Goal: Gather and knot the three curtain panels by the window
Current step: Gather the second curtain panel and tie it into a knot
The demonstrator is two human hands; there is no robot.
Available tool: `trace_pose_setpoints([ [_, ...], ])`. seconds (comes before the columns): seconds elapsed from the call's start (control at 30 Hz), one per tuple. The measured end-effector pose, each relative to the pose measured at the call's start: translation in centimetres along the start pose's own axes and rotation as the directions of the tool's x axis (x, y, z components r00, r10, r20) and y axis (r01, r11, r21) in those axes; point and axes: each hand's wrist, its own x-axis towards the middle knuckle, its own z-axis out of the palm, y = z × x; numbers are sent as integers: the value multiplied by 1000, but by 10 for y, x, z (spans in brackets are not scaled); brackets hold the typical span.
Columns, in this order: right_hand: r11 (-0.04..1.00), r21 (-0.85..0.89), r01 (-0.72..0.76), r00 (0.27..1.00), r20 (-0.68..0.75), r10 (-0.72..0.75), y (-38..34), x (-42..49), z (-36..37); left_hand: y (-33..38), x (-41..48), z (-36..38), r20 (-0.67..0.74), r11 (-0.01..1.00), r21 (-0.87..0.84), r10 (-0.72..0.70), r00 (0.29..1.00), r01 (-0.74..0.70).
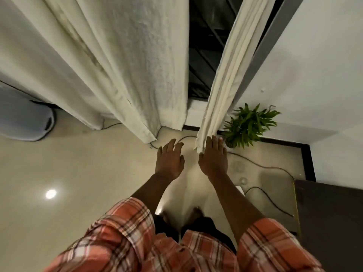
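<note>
Three off-white curtain panels hang by a dark window (208, 55). The wide middle panel (145, 65) and the left panel (49, 55) hang loose to the floor. A narrow right panel (225, 79) hangs bunched in folds. My right hand (214, 158) is stretched out flat, its fingers against the right side of that panel's lower end, without a closed grip. My left hand (170, 160) hovers open with spread fingers just left of it, touching no cloth.
A small green potted plant (248, 124) stands on the floor right of the right panel. Cables (261, 165) trail across the pale tiles. A dark cabinet (332, 222) fills the lower right and a rounded grey appliance (25, 120) sits at left.
</note>
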Motion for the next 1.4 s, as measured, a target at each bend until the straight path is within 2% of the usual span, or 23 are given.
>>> trace_pose_setpoints([
  [0.13,999,-37,22,999,-29,-23,-32,-14,-23,-26,-9,-39,-60,999,23,-34,998,36],
  [0.3,993,-102,65,997,-34,-69,-102,-35,-28,-71,-29,-81,-98,998,-29,-50,994,48],
  [0.6,981,-79,179,979,-86,-185,-279,-63,-23,-221,-69,-153,-161,993,20,-115,980,120],
  [0.77,966,-120,231,967,-86,-242,-346,-61,-28,-270,-66,-193,-212,992,14,-120,970,126],
  [1.07,966,-138,218,955,-174,-240,-402,-8,-65,-293,-8,-248,-305,999,6,-30,952,33],
  [1.4,978,-112,174,932,-301,-200,-414,86,-128,-271,104,-314,-416,990,26,137,899,-140],
])
